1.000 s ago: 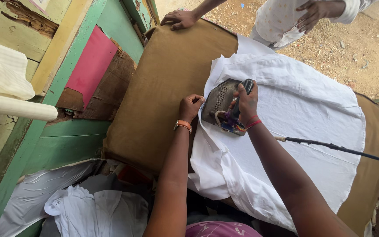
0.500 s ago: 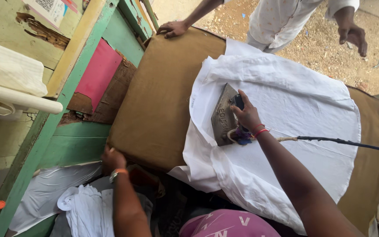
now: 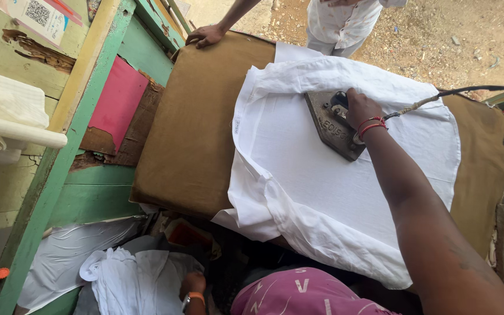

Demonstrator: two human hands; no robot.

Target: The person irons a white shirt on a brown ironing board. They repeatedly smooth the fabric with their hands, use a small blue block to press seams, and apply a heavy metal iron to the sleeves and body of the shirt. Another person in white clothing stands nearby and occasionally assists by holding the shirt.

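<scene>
My right hand (image 3: 361,108) closed around the handle of the dark iron (image 3: 333,123), iron resting on the white shirt (image 3: 316,186) spread over the brown padded worktop (image 3: 199,128), my left hand (image 3: 192,287) low beside crumpled white cloth (image 3: 135,280), grip I cannot tell, another person's hand (image 3: 205,36) on the far worktop edge.

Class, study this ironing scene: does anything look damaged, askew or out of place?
Yes. The green wooden wall is damaged: paint has peeled and wood has splintered beside the pink panel. The white shirt hangs over the padded table's near edge while the right hand holds the iron.
</scene>
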